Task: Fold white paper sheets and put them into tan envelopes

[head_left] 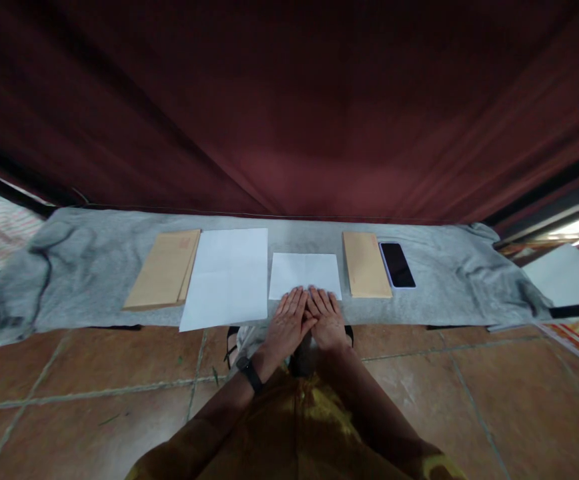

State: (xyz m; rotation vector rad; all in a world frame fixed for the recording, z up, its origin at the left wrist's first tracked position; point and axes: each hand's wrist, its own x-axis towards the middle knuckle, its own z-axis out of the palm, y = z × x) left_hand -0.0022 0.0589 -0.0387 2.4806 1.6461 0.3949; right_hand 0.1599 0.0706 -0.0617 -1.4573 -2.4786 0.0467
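Small white sheet (pixel 304 270): lies flat on the desk (pixel 449 260), in front of the person, a faint crease down its middle; it may be a folded paper, though the layers are too small to tell.
Left grip (pixel 289 323): palm down, fingers straight and side by side, gripping nothing; the fingertips rest on the sheet's near edge; a dark watch (pixel 248 373) sits at the wrist.
Right grip (pixel 328 320): likewise flattened and holding nothing, fingertips on the same near edge, just right of the left grip; the two meet around the thumbs.
Step in hand: judging by the paired flat palms, pressing or smoothing the small white sheet, perhaps along a fold.
Next move: calls for even pressure along that near edge, then a clean lift of the fingers, so that the paper neither slides nor springs up.
Large white sheet (pixel 229 273): just left of the small white sheet, flat, reaching the desk's near edge.
Left brown envelopes (pixel 162 270): farther left of the small sheet, beyond the large one, at least two, stacked unevenly.
Right brown envelope (pixel 367 267): near the small sheet's right side; whether single or several, one cannot tell.
Phone (pixel 397 265): farther right of the small sheet, just past that envelope; screen dark.
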